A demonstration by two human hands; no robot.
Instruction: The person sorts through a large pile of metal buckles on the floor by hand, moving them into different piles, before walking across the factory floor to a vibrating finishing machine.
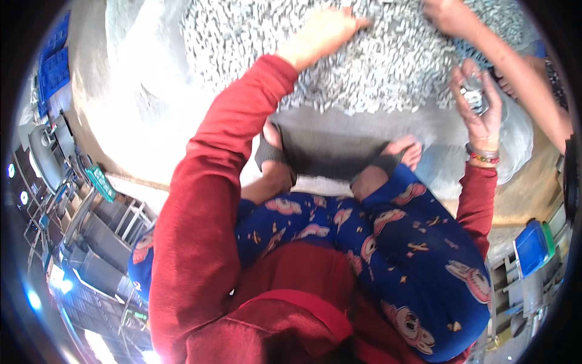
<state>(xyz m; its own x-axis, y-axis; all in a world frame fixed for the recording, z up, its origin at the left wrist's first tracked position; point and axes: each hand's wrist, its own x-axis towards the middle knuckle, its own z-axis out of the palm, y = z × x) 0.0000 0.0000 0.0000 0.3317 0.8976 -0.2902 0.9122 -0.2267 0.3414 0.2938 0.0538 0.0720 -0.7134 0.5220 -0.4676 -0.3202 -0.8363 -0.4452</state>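
Observation:
A wide pile of small, light-grey, short rod-like pieces point(388, 79) spreads in front of me. My left hand point(324, 35) is over the pile, back up, its visible fingertips apart near the pieces. Nothing shows between them; the other fingers are hidden beneath the hand. At the right edge of the pile, my right hand point(479, 112) is turned palm up. Its fingers curl around several shiny small metal pieces point(474, 101) lying in the palm.
Another person's hand point(451, 17) works at the far right of the pile, the forearm crossing beside my right hand. My sandalled feet point(273, 155) rest at the near edge. Blue crates point(54, 73) stand at far left, a blue container point(533, 249) at right.

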